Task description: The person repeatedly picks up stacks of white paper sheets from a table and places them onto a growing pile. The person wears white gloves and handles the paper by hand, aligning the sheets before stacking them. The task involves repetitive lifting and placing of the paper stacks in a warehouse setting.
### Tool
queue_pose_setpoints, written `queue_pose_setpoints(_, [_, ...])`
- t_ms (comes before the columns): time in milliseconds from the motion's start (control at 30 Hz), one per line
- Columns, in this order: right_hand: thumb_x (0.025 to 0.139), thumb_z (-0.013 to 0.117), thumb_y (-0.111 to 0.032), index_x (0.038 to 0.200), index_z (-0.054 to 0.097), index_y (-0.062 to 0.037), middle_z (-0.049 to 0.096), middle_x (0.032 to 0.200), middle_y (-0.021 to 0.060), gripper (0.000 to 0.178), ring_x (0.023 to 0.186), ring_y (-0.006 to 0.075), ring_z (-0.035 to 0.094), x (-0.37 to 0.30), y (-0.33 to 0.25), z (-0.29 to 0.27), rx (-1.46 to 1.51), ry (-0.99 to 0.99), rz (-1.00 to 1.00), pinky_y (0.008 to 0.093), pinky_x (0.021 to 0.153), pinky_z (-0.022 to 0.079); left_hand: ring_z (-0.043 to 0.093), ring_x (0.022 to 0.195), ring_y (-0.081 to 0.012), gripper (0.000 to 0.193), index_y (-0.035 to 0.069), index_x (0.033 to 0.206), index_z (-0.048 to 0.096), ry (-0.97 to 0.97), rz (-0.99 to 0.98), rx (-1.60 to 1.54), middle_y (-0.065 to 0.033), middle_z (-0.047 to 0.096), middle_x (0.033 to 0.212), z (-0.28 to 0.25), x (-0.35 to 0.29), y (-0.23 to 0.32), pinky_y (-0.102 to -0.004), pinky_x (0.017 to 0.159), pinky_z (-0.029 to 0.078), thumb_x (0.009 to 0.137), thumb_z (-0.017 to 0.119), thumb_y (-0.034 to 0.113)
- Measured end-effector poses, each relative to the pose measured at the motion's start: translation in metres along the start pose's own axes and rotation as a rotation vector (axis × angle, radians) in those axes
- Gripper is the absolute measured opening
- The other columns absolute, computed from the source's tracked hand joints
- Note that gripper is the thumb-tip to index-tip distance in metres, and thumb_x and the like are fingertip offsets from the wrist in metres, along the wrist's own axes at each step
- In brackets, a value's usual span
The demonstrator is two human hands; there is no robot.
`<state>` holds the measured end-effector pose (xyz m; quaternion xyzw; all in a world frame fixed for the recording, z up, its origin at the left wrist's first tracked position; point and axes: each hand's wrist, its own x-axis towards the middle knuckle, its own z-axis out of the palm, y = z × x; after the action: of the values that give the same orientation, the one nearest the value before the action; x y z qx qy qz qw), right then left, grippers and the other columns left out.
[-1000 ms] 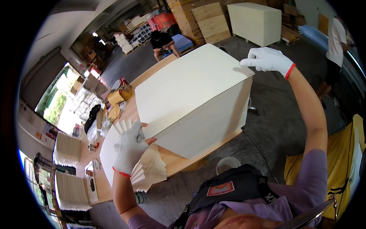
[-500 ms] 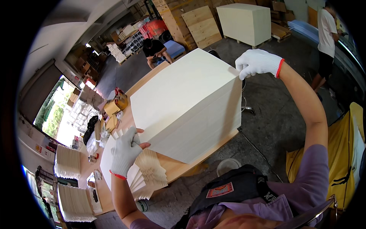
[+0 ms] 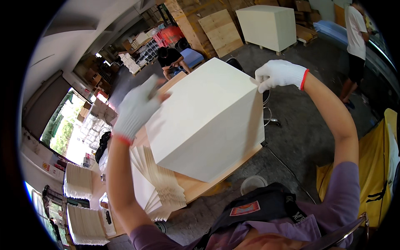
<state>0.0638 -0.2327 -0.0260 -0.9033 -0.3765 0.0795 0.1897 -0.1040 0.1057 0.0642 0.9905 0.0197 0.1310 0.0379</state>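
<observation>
A tall block of stacked cream paper sheets stands on the wooden table in front of me. My right hand, in a white glove with a red cuff, is closed at the stack's far right corner, its fingertips pinching the top edge. How many sheets it grips is hidden. Over the stack's left edge hangs my left hand, gloved alike with bare fingertips showing. It is blurred, its fingers apart with nothing seen in them. Fanned paper sheets lie on the table just left of the stack.
More paper piles stand at the left. Beyond the table, a person in black sits, and a person in a white shirt stands at the right. Another big paper stack rests on a pallet. A yellow cloth cover is at my right.
My left hand has left the stack's near left corner and moved up and away along its left edge, its fingers spreading. My right hand stays at the far right corner.
</observation>
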Motion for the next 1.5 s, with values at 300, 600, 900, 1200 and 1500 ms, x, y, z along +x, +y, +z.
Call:
queue_pose_setpoints(300, [0.079,0.071,-0.038,0.083,0.069,-0.0079,0.068,0.074,0.0058,0.03,0.071,0.0203,0.065,0.012,0.005,0.006,0.015,-0.005,-0.076,0.034,0.065,0.048,0.058,0.122,-0.0367,0.06,0.01,0.128,0.06,-0.173,0.046,0.254,-0.0172,0.064,0.127,0.133,0.203,-0.034,-0.0437,0.102,0.043,0.097,0.041,0.057])
queue_pose_setpoints(600, [0.08,0.074,-0.033,0.082,0.067,-0.0052,0.067,0.071,0.0049,0.029,0.065,0.017,0.063,0.011,0.013,0.002,0.098,-0.09,-0.064,0.0324,0.062,0.049,0.059,0.121,-0.0345,0.055,0.012,0.117,0.066,-0.281,0.1,0.21,-0.0137,0.065,0.127,0.149,0.218,-0.021,-0.0444,0.101,0.044,0.099,0.039,0.056])
queue_pose_setpoints(900, [0.086,0.059,-0.067,0.1,0.064,-0.0071,0.069,0.094,0.0107,0.061,0.089,0.0253,0.065,-0.001,0.022,0.048,0.243,0.174,0.1,0.0356,0.078,0.049,0.068,0.092,-0.0202,0.027,0.011,0.114,0.066,-0.183,0.297,-0.192,-0.0089,0.07,0.103,0.105,0.122,0.076,-0.0338,0.08,0.051,0.089,0.068,0.022])
queue_pose_setpoints(1200, [0.093,0.053,-0.058,0.084,0.061,-0.0081,0.066,0.078,0.0102,0.051,0.073,0.0321,0.064,0.011,-0.008,0.039,-0.315,0.647,-0.18,0.0428,0.063,0.047,0.06,0.084,-0.0162,0.021,0.004,0.11,0.062,-0.148,0.342,-0.258,-0.0076,0.062,0.093,0.125,0.078,0.072,-0.0325,0.076,0.049,0.09,0.063,0.012])
queue_pose_setpoints(1500, [0.099,0.054,-0.051,0.077,0.05,-0.0081,0.044,0.065,-0.0033,0.048,0.061,0.0056,0.04,0.051,-0.026,0.061,0.788,0.604,-0.054,0.0251,0.057,0.036,0.062,0.108,-0.0202,0.033,0.004,0.124,0.059,-0.113,0.349,-0.805,-0.0119,0.065,0.117,0.15,0.068,0.068,-0.0321,0.091,0.048,0.091,0.055,0.003])
